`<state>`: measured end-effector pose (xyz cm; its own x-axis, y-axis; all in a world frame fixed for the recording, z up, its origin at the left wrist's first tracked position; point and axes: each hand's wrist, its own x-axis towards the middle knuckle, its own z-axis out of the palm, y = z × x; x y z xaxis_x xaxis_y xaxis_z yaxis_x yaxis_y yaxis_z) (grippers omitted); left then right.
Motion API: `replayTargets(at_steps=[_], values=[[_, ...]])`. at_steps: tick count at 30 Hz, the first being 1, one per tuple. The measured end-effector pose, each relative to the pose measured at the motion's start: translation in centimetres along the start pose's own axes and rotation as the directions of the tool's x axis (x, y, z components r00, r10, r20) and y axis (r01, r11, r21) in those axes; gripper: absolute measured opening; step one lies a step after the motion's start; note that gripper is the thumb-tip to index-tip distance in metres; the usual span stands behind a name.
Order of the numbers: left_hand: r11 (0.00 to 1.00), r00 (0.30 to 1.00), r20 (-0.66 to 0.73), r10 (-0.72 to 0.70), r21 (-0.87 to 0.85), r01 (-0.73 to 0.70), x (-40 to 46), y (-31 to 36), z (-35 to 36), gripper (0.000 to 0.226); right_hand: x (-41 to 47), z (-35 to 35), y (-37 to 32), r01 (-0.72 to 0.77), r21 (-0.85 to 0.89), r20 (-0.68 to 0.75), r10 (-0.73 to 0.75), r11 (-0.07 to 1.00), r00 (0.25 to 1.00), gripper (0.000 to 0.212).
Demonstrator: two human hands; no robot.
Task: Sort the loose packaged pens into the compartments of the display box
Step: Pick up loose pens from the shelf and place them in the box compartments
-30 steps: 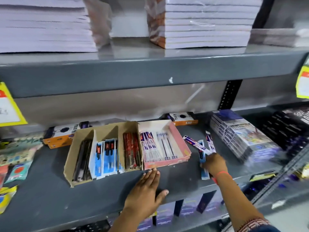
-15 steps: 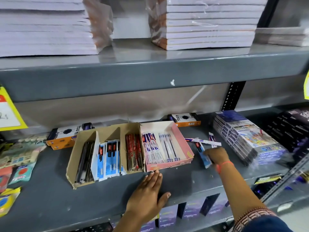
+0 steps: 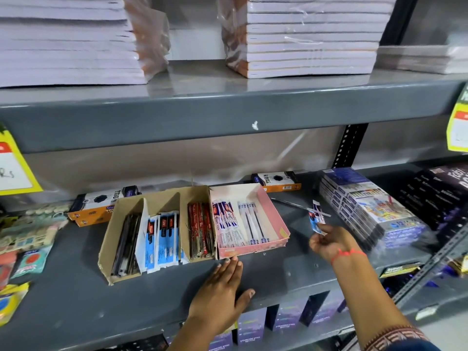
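A brown cardboard display box (image 3: pixel 106 245) stands on the grey shelf with black, blue and red packaged pens in its compartments. A pink box (image 3: pixel 276 211) of white and blue pen packs adjoins it on the right. My right hand (image 3: pixel 329 243) grips several loose packaged pens (image 3: pixel 316 219), lifted just right of the pink box. A loose dark pen (image 3: pixel 288 202) lies on the shelf behind them. My left hand (image 3: pixel 222 292) rests flat on the shelf, fingertips touching the pink box's front edge.
Orange and black cartons (image 3: pixel 101 206) lie behind the boxes. A stack of flat colour-set packs (image 3: pixel 367 209) sits at the right and dark packs (image 3: pixel 440 193) beyond it. Small blister packs (image 3: pixel 27 239) crowd the left. Paper reams (image 3: pixel 309 36) fill the upper shelf.
My right hand has gathered the loose packaged pens off the shelf and lifted them, turning palm-up. My left hand stays flat by the pink box.
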<state>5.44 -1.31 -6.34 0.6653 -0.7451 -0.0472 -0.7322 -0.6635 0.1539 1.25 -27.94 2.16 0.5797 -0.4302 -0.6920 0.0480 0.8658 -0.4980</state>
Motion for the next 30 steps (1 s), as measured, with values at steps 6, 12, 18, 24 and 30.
replayTargets(at_steps=[6, 12, 18, 24, 30], values=[[1.000, 0.999, -0.043, 0.004, 0.025, -0.003, 0.1, -0.1, 0.2, 0.074, -4.5, 3.2, 1.5, -0.084, 0.198, 0.216, 0.040, 0.977, 0.976, 0.020], [1.000, 0.996, -0.084, 0.019, 0.017, -0.018, 0.0, -0.1, 0.1, 0.074, -6.5, 4.2, 3.7, 0.302, -0.304, 0.388, -0.172, 0.903, 0.905, 0.023], [1.000, 0.994, -0.103, 0.019, 0.007, -0.019, -0.1, 0.1, -0.1, 0.072, -7.3, 4.3, 4.7, 0.366, -0.385, 0.572, -0.092, 0.847, 0.815, 0.018], [0.999, 0.994, -0.105, 0.032, 0.011, -0.031, -0.1, 0.0, 0.2, 0.074, -7.8, 4.0, 4.8, 0.428, -0.435, 0.606, -0.093, 0.792, 0.790, 0.018], [0.999, 0.991, -0.125, 0.037, 0.005, -0.037, -0.1, -0.1, 0.3, 0.073, -7.8, 4.3, 4.7, 0.446, -0.444, 0.623, -0.090, 0.777, 0.777, 0.018]])
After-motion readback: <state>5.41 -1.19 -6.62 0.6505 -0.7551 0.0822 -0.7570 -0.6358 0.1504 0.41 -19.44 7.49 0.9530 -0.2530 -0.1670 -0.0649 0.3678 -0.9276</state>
